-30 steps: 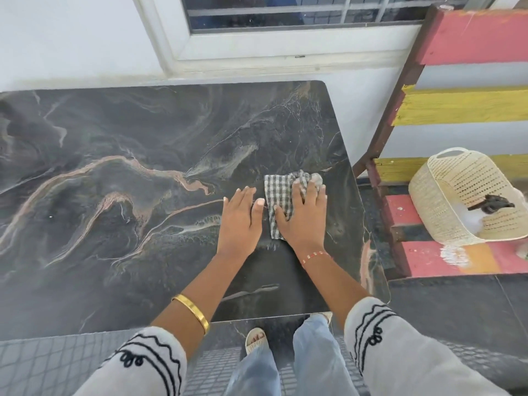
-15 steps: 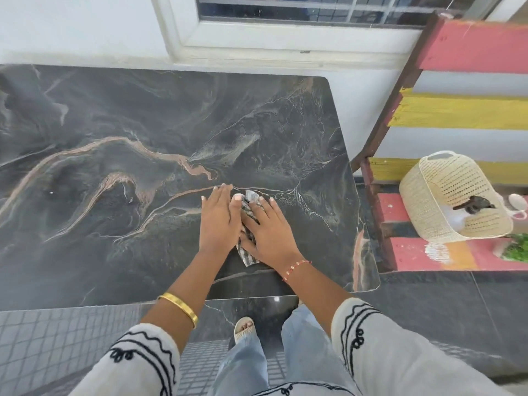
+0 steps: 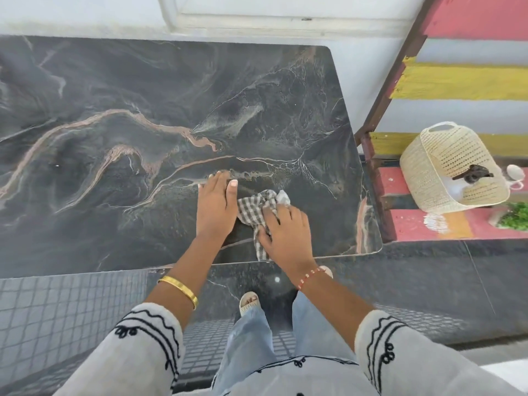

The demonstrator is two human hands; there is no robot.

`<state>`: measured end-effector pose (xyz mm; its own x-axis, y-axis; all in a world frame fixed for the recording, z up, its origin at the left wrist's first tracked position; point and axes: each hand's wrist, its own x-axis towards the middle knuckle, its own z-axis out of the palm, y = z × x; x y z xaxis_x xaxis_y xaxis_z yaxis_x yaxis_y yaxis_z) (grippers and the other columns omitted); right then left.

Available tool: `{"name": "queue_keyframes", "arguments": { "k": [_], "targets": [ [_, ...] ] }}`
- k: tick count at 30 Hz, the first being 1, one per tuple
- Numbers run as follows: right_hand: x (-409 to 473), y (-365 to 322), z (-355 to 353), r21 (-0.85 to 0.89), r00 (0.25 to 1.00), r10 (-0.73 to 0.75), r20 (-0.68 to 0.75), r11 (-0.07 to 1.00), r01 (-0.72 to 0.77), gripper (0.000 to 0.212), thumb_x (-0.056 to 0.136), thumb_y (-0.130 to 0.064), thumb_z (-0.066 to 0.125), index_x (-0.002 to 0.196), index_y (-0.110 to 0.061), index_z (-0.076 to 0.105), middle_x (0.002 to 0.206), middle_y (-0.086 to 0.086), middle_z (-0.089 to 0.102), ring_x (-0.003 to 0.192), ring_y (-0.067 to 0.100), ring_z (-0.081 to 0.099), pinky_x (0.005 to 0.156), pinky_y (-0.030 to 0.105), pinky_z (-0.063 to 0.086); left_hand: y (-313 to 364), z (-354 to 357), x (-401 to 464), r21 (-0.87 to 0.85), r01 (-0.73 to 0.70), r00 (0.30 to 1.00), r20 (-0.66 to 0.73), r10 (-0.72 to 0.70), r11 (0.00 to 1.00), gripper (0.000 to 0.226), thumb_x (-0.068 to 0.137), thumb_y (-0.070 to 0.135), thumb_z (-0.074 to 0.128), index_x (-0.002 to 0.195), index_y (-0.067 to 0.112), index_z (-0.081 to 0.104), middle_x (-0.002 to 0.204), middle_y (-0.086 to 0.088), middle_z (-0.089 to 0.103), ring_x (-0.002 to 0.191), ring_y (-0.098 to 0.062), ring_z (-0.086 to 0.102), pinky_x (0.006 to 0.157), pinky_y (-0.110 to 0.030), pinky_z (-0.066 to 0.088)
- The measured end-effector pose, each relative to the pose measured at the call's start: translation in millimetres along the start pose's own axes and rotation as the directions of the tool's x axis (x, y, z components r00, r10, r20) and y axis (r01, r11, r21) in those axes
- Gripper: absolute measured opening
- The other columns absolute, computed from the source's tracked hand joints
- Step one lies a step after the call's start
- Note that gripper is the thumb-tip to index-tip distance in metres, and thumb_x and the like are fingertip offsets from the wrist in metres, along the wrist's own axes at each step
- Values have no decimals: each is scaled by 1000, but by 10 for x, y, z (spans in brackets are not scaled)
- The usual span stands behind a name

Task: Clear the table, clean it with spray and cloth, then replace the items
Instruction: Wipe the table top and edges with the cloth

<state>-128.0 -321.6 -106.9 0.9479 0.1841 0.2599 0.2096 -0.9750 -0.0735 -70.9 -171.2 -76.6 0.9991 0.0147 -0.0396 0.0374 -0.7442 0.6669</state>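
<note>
The dark marbled table (image 3: 143, 81) fills the left and middle of the head view. A grey checked cloth (image 3: 254, 207) lies bunched near its front right corner. My right hand (image 3: 285, 232) lies on the cloth with bent fingers that grip its folds, and one tail of the cloth trails to the table's front edge. To the left of the cloth, my left hand (image 3: 215, 207) rests flat on the bare tabletop with straight fingers. A spray bottle (image 3: 471, 174) with a dark trigger lies inside the cream basket (image 3: 434, 155) to the right.
The basket stands on a red and yellow painted bench (image 3: 457, 81) right of the table. A green plant (image 3: 517, 215) and a small white object (image 3: 515, 172) sit beside it. Wall and window frame run behind the table. My legs stand at its front edge.
The cloth, spread flat under my right hand a second ago, is now crumpled in its fingers. Both hands swept left over the table, then back right toward the front edge.
</note>
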Motion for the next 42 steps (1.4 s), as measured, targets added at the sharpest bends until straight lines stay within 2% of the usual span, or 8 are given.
{"name": "queue_keyframes", "arguments": {
  "k": [12, 19, 24, 28, 32, 37, 38, 42],
  "targets": [
    [-273, 398, -208, 93, 851, -525, -13, 847, 524, 29, 70, -28, 54, 91, -14, 69, 71, 2, 59, 63, 23, 55, 58, 34, 47, 306, 103, -158, 1, 25, 1000, 1, -25, 1000, 56, 98, 36, 19, 139, 4, 38, 146, -13, 39, 140, -25, 28, 119, -42, 11],
    [-421, 1227, -452, -5, 941, -315, 123, 948, 318, 29, 69, -35, 46, 69, -15, 68, 61, 1, 55, 54, 21, 50, 52, 28, 42, 774, 419, -392, -39, 59, 998, -6, -60, 997, 47, 100, 29, 25, 138, 4, 39, 146, -12, 39, 140, -24, 27, 118, -38, 10],
    [-418, 1704, -899, 150, 881, 164, 444, 955, -254, 27, 80, -34, 52, 73, -11, 65, 68, 4, 60, 66, 23, 56, 63, 30, 46, 1170, 643, -539, -72, 35, 999, 29, -33, 997, 47, 100, 29, 25, 138, 4, 39, 146, -12, 41, 141, -24, 27, 118, -35, 12],
    [-413, 2123, -1229, 535, 565, 248, 787, 180, -825, 35, 92, -30, 51, 79, -2, 67, 68, 14, 67, 61, 27, 63, 58, 27, 43, 1537, 860, -619, -93, -22, 993, 113, 33, 995, 48, 100, 32, 25, 139, 7, 39, 145, -10, 42, 140, -23, 29, 118, -34, 13],
    [-525, 2439, -1183, 389, 453, 48, 890, -598, -700, 49, 95, -46, 34, 104, -8, 63, 92, 11, 73, 80, 26, 71, 68, 40, 58, 1955, 1068, -695, -150, -81, 978, 181, 108, 985, 45, 100, 32, 28, 133, 8, 46, 127, -13, 58, 119, -26, 52, 109, -35, 33],
    [-495, 2571, -1119, 479, 471, 197, 860, -630, -611, 46, 95, -46, 34, 103, -11, 63, 108, 11, 65, 100, 28, 60, 94, 42, 44, 2529, 1279, -855, -342, -8, 939, 320, 124, 940, 41, 98, 30, 37, 133, 12, 46, 109, -5, 69, 74, -9, 56, 76, -9, 42],
    [-488, 2582, -1114, 492, 470, 219, 855, -628, -603, 41, 95, -41, 36, 98, -12, 64, 104, 9, 66, 95, 25, 61, 90, 38, 47, 2639, 1342, -887, -366, -9, 923, 355, 148, 931, 38, 98, 32, 38, 127, 11, 51, 78, 16, 50, 76, -12, 64, 80, -6, 40],
    [-506, 2682, -1125, 587, 522, 287, 803, -532, -611, 28, 95, -30, 46, 99, -11, 66, 98, 8, 69, 98, 24, 64, 83, 36, 51, 2945, 1565, -933, -462, 99, 882, 451, 137, 881, 25, 92, 34, 51, 112, 21, 57, 97, 8, 64, 96, -11, 60, 77, -5, 40]
  ]
}}
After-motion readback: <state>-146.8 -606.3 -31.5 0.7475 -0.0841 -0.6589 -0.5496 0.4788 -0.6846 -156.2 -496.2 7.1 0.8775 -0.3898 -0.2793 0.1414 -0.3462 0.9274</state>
